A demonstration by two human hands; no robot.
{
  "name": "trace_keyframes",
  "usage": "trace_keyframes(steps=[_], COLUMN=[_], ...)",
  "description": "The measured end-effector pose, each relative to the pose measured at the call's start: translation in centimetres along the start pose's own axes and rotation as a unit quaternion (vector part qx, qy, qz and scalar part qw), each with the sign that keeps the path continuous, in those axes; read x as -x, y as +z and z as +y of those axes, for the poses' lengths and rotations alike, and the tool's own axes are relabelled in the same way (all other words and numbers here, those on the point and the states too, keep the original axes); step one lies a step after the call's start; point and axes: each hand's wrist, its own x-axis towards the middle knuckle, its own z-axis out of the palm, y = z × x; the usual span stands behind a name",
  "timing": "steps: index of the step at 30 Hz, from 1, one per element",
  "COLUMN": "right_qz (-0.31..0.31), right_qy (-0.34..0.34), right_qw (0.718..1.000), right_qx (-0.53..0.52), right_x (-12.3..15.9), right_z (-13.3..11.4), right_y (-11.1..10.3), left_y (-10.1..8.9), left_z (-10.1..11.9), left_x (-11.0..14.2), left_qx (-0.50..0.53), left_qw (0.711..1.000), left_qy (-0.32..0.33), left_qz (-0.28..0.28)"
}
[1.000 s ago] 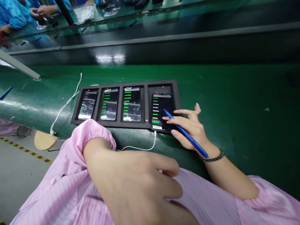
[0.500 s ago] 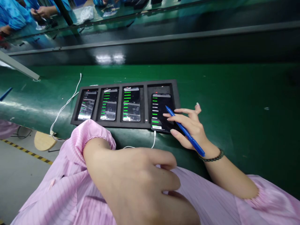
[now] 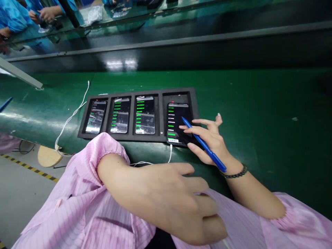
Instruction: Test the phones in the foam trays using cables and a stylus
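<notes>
A black tray (image 3: 195, 103) with several slots lies on the green belt (image 3: 259, 114) and holds a row of lit phones. My right hand (image 3: 209, 140) grips a blue pen (image 3: 204, 146) between its fingers while a fingertip touches the rightmost phone (image 3: 176, 121), whose screen lists green lines. A white cable (image 3: 169, 154) plugs into that phone's near end. My left hand (image 3: 181, 204) rests low in front of me on my pink-sleeved lap, fingers loosely curled and apart, with nothing visible in them.
Three other phones (image 3: 145, 116) sit in the tray's left slots. A second white cable (image 3: 72, 114) runs off the belt's left edge. A dark raised rail (image 3: 181, 41) borders the belt's far side. Other people's hands in blue sleeves (image 3: 38, 14) work at the far left.
My left hand has slid rightward and lower on my lap, its fingers stretching out. My right hand and the pen have barely shifted on the rightmost phone.
</notes>
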Motion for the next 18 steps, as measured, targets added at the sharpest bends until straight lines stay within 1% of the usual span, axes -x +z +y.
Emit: trace_keyframes(steps=[4, 8, 13, 15, 18], right_qz=[-0.011, -0.02, -0.017, -0.01, -0.002], right_qy=[-0.002, -0.005, -0.009, -0.002, 0.03], right_qw=[1.0, 1.0, 1.0, 1.0, 0.999], right_qx=[-0.006, -0.002, -0.005, -0.002, 0.013], right_x=[0.01, 0.03, 0.0, 0.03, 0.16], right_z=[0.02, 0.07, 0.02, 0.04, 0.22], right_y=[-0.1, -0.15, -0.14, -0.08, 0.06], left_y=[0.37, 0.49, 0.48, 0.45, 0.45], left_z=[-0.01, 0.09, 0.09, 0.05, 0.01], left_x=[0.07, 0.13, 0.12, 0.08, 0.0], left_qx=[-0.016, -0.018, -0.02, -0.021, -0.022], left_qw=[1.0, 1.0, 0.999, 0.999, 0.999], left_qy=[-0.005, 0.004, 0.017, 0.022, 0.027], left_qz=[-0.011, -0.014, -0.029, -0.034, -0.04])
